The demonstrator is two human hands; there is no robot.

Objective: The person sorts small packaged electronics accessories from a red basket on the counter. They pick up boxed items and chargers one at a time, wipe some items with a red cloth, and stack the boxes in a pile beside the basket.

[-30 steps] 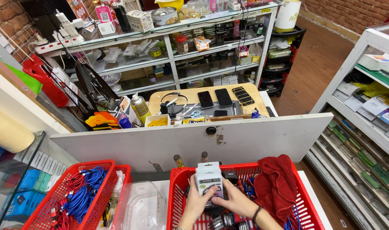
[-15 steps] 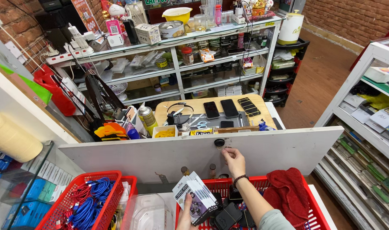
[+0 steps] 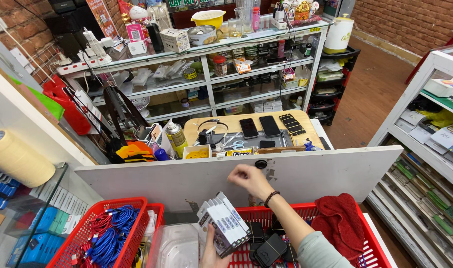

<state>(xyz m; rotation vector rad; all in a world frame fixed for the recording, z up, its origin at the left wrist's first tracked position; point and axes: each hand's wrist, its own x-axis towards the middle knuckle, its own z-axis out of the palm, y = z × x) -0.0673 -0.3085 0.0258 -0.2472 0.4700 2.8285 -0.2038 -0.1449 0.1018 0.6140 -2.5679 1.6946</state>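
My left hand (image 3: 212, 252) grips a stack of small white boxes (image 3: 225, 222) with grey labels, fanned out and tilted over the red basket (image 3: 373, 250). My right hand (image 3: 249, 179) is raised against the white partition board (image 3: 335, 171), fingers curled, just below and left of a black round knob (image 3: 260, 164). Nothing shows between its fingers. A dark bead bracelet (image 3: 271, 198) sits on that wrist. Inside the basket lie black pouches (image 3: 268, 248) and a red cloth (image 3: 341, 223).
A second red basket (image 3: 75, 243) with blue cables (image 3: 109, 232) sits at the left, beside a clear plastic tub (image 3: 176, 245). Behind the board is a wooden table (image 3: 306, 119) with phones (image 3: 259, 127), scissors and a spray can (image 3: 176, 139). Shelves stand behind and at right; a tape roll (image 3: 15, 159) lies left.
Both hands held the white boxes over the basket; my right hand then let go and rose to the board by the knob. The boxes have tilted in my left hand.
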